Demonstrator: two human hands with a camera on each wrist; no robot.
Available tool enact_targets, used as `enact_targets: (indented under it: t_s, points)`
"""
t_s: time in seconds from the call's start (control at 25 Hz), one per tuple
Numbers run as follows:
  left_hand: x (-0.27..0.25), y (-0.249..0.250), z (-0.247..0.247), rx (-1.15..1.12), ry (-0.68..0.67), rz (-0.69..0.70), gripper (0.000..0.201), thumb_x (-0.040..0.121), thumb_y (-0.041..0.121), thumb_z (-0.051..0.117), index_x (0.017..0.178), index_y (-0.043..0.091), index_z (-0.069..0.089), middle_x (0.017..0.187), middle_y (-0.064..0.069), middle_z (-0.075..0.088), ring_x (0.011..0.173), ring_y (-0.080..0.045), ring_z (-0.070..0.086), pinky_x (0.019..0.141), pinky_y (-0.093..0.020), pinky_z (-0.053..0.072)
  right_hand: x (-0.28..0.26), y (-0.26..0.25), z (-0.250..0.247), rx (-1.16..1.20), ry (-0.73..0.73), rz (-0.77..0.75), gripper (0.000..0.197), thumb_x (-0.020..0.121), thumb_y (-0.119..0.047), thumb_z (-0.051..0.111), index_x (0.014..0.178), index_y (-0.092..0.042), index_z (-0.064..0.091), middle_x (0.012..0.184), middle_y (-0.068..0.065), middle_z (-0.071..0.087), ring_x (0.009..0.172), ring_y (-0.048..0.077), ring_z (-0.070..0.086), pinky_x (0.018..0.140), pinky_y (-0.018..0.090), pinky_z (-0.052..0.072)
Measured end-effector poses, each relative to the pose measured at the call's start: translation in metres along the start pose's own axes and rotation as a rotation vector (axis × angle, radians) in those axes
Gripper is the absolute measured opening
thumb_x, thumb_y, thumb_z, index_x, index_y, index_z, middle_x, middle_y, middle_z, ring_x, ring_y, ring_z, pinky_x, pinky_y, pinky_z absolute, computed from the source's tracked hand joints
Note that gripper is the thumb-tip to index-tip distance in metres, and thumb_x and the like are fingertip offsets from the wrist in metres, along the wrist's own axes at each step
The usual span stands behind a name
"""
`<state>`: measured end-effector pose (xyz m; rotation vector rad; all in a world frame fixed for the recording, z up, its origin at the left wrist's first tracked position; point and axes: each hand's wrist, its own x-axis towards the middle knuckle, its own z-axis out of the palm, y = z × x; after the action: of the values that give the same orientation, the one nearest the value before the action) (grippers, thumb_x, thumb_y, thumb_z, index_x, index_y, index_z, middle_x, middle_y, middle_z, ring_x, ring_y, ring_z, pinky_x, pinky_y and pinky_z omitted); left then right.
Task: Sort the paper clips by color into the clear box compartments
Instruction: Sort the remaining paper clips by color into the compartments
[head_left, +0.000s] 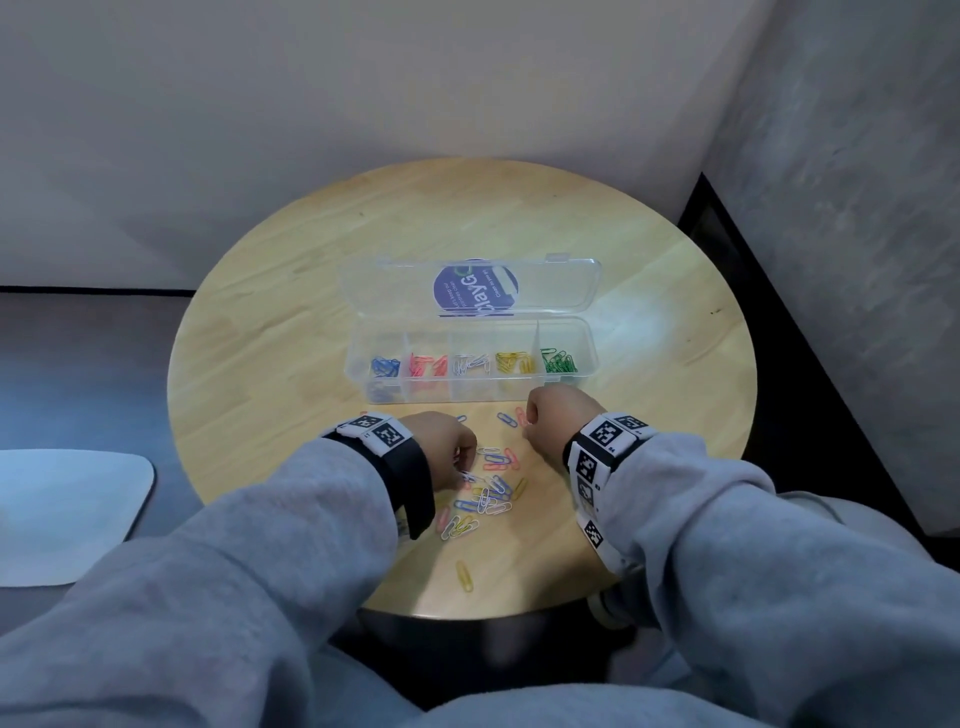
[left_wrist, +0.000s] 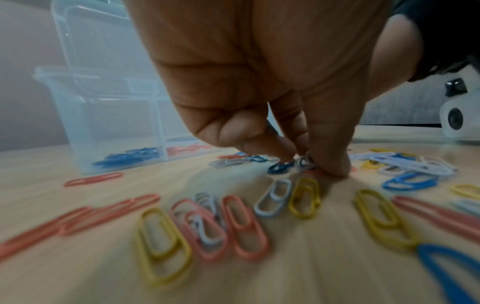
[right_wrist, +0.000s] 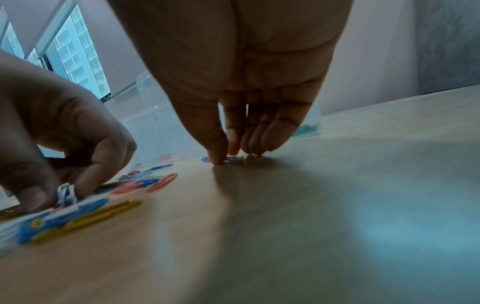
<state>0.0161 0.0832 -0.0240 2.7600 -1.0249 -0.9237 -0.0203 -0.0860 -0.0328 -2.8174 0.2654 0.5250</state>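
— So how far along does the sorting look?

— Partway, I'd judge. The clear box (head_left: 470, 358) sits open on the round wooden table (head_left: 311, 291), with blue, red, white, yellow and green clips each in their own compartment, left to right. But a mixed scatter of loose paper clips (head_left: 491, 493) lies just in front of it, so plenty is left.

— And the hands?

— The left hand (head_left: 441, 447) is down in the pile, thumb and fingers curled to pinch a small bunch of white and blue clips (left_wrist: 293, 164) against the tabletop. The right hand (head_left: 558, 415) reaches down nearer the box, thumb and fingertips drawn together on a bluish clip (right_wrist: 233, 159); whether it is lifted yet, I cannot tell.

— The room?

— Pale walls meet in a corner behind the table, with a dark floor below. A window (right_wrist: 70, 55) shows in the right wrist view.
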Motion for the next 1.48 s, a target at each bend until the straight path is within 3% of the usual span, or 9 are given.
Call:
enact_targets:
  t_s: [0.2, 0.32, 0.56, 0.68, 0.84, 1.0, 1.08, 1.24, 1.48]
  points:
    - [-0.002, -0.009, -0.007, -0.136, 0.019, -0.045, 0.011, 0.08, 0.024, 0.071, 0.085, 0.023, 0.061, 0.067, 0.015, 0.049, 0.079, -0.012, 0.051, 0.057, -0.016, 0.033, -0.004, 0.002, 0.0, -0.042, -0.066, 0.042, 0.02, 0.089, -0.012, 0.046, 0.101, -0.009, 0.061, 0.108, 0.009, 0.064, 0.091, 0.025, 0.058, 0.078, 0.03, 0.047]
    - [-0.002, -0.013, -0.012, -0.16, 0.034, -0.054, 0.016, 0.08, 0.023, 0.07, 0.071, 0.024, 0.057, 0.065, 0.015, 0.049, 0.075, -0.011, 0.05, 0.058, -0.017, 0.035, -0.004, 0.008, 0.001, -0.095, -0.144, 0.082, 0.016, 0.083, -0.014, 0.048, 0.087, -0.012, 0.064, 0.098, 0.009, 0.068, 0.086, 0.025, 0.062, 0.076, 0.03, 0.051]
    - [-0.012, -0.019, -0.019, -0.654, 0.027, -0.093, 0.03, 0.078, 0.004, 0.069, 0.058, 0.016, 0.05, 0.058, 0.0, 0.061, 0.056, -0.012, 0.052, 0.06, -0.021, 0.044, -0.022, 0.01, -0.003, -0.05, -0.172, 0.083, 0.016, 0.076, -0.014, 0.052, 0.082, -0.009, 0.065, 0.09, 0.005, 0.068, 0.082, 0.022, 0.064, 0.069, 0.028, 0.051]
    - [-0.017, -0.023, -0.024, -0.711, 0.036, -0.085, 0.032, 0.077, 0.004, 0.071, 0.056, 0.016, 0.051, 0.059, -0.001, 0.061, 0.06, -0.014, 0.053, 0.065, -0.026, 0.045, -0.028, 0.01, -0.008, 0.296, -0.161, 0.088, 0.015, 0.076, -0.004, 0.053, 0.07, -0.017, 0.056, 0.075, 0.004, 0.062, 0.071, 0.022, 0.058, 0.063, 0.027, 0.049]
    - [-0.024, -0.024, -0.027, -0.747, 0.11, -0.071, 0.033, 0.075, 0.005, 0.073, 0.055, 0.016, 0.05, 0.079, -0.009, 0.062, 0.078, -0.017, 0.058, 0.081, -0.029, 0.047, -0.036, 0.004, -0.011, 0.975, -0.324, 0.186, 0.027, 0.087, 0.01, 0.039, 0.077, -0.008, 0.057, 0.064, 0.012, 0.05, 0.051, 0.019, 0.051, 0.054, 0.027, 0.05]
    - [-0.027, -0.024, -0.023, -0.885, 0.127, -0.033, 0.035, 0.074, -0.004, 0.072, 0.055, 0.013, 0.048, 0.066, -0.012, 0.059, 0.07, -0.024, 0.057, 0.073, -0.032, 0.048, -0.037, -0.004, -0.006, 1.058, -0.375, 0.214, 0.031, 0.09, 0.009, 0.03, 0.071, -0.002, 0.052, 0.065, 0.015, 0.049, 0.054, 0.022, 0.044, 0.053, 0.029, 0.039]
    - [-0.028, -0.026, -0.021, -0.977, 0.122, -0.03, 0.033, 0.076, -0.011, 0.068, 0.062, 0.012, 0.048, 0.053, -0.005, 0.06, 0.06, -0.024, 0.056, 0.062, -0.027, 0.049, -0.038, -0.009, -0.003, 0.953, -0.38, 0.158, 0.026, 0.09, 0.005, 0.037, 0.073, -0.008, 0.051, 0.065, 0.013, 0.048, 0.054, 0.021, 0.044, 0.051, 0.027, 0.038]
    - [-0.032, -0.027, -0.021, -1.11, 0.015, -0.096, 0.03, 0.086, -0.011, 0.055, 0.093, 0.018, 0.059, 0.044, 0.003, 0.057, 0.045, -0.01, 0.058, 0.047, -0.015, 0.047, -0.047, -0.022, 0.003, 0.203, -0.244, -0.137, 0.018, 0.076, -0.02, 0.066, 0.087, -0.03, 0.055, 0.071, -0.013, 0.043, 0.065, 0.01, 0.047, 0.06, 0.024, 0.038]
    - [-0.031, -0.024, -0.017, -1.173, -0.059, -0.223, 0.027, 0.095, -0.002, 0.039, 0.078, 0.008, 0.058, 0.066, -0.007, 0.046, 0.038, -0.006, 0.059, 0.04, -0.013, 0.045, -0.045, -0.036, 0.012, -0.107, -0.281, -0.337, 0.033, 0.08, -0.024, 0.066, 0.112, -0.026, 0.057, 0.108, 0.001, 0.052, 0.097, 0.022, 0.054, 0.077, 0.028, 0.04]
